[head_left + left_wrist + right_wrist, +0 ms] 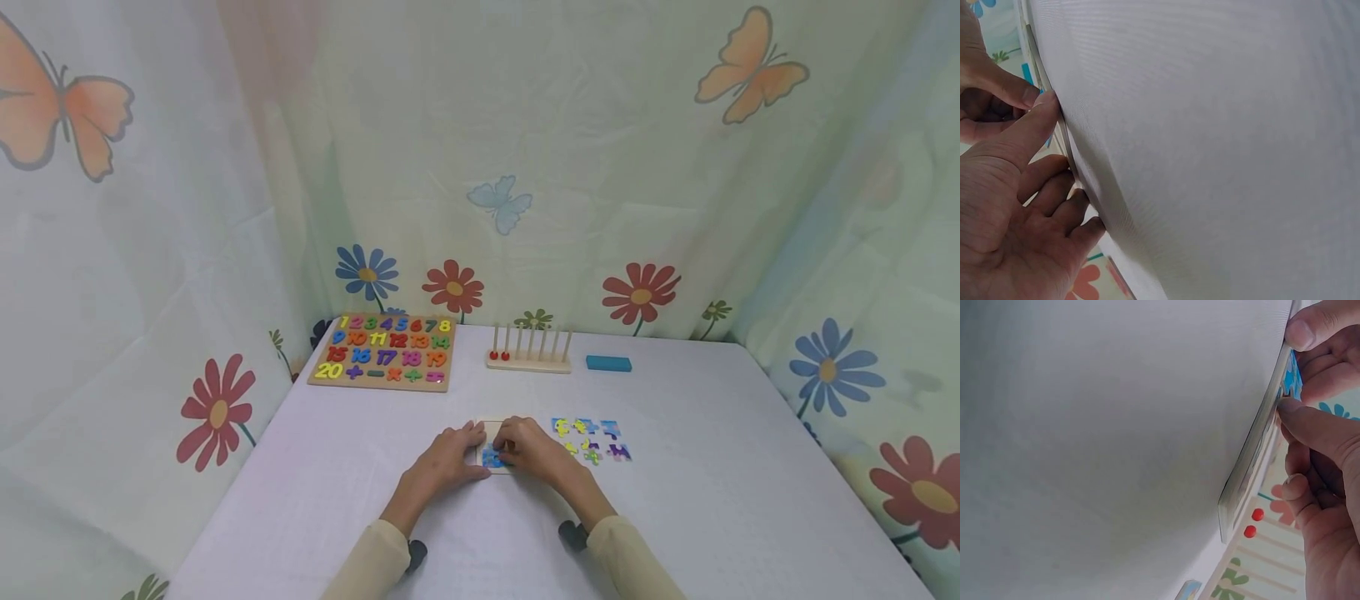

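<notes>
A small wooden puzzle board (492, 427) lies on the table, with blue jigsaw pieces (491, 458) in its near part. My left hand (444, 460) holds the board at its left side, the thumb at the near edge and the fingers along the far side. Over the board's right half, my right hand (531, 448) has its fingers curled down, pinching a puzzle piece that the fingers mostly hide. The right wrist view shows the right thumb right at the edge of the board (1250, 456), close to blue pieces (1291, 375).
Several loose jigsaw pieces (588, 427) lie right of the board. Farther back stand a number board (390, 385), a peg counting rack (528, 364) with red beads (499, 356), and a blue block (609, 363). A patterned curtain (420, 167) hangs behind the white table (712, 500).
</notes>
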`<state>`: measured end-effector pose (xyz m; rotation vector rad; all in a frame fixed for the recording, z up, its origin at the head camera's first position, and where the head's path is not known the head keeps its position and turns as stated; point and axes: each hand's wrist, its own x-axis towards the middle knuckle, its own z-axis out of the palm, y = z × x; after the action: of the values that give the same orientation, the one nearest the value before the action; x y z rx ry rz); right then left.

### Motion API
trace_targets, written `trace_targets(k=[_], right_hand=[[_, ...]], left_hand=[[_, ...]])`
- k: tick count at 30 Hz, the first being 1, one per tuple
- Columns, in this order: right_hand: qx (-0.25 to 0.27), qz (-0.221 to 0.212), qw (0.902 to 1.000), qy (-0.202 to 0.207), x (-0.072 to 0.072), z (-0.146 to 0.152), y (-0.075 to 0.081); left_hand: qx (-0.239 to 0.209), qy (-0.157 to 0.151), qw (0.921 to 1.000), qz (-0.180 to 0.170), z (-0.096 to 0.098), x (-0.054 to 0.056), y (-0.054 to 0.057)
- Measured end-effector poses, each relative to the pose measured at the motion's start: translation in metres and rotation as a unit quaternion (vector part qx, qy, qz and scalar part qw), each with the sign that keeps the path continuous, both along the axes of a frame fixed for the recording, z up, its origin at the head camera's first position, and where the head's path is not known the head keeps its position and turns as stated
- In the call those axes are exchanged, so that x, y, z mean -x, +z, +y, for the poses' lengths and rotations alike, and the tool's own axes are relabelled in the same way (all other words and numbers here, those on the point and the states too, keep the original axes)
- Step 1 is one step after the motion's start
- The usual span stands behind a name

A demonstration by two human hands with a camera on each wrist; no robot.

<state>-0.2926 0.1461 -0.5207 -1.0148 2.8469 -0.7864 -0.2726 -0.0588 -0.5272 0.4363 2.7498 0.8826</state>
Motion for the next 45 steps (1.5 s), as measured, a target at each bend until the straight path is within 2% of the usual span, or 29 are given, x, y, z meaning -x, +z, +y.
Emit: trace_targets(k=[14, 22, 31, 45], right_hand=[[0.014, 0.014, 0.9998, 0.0, -0.002, 0.003, 0.001], [0.046, 0.019, 0.9987, -0.01, -0.008, 0.013, 0.008], [0.078, 0.04, 0.9961, -0.008, -0.018, 0.038, 0.019], [0.08, 0.031, 0.9947, -0.055, -0.032, 0.085, 0.022]], left_hand=[[0.005, 0.002, 1.0, 0.004, 0.0, -0.001, 0.0], [0.004, 0.006, 1.0, 0.003, 0.001, -0.001, 0.0], [-0.01, 0.0, 0.9999, -0.001, -0.002, -0.003, 0.001], [-0.015, -0.006, 0.9999, 0.002, -0.002, -0.003, -0.001]])
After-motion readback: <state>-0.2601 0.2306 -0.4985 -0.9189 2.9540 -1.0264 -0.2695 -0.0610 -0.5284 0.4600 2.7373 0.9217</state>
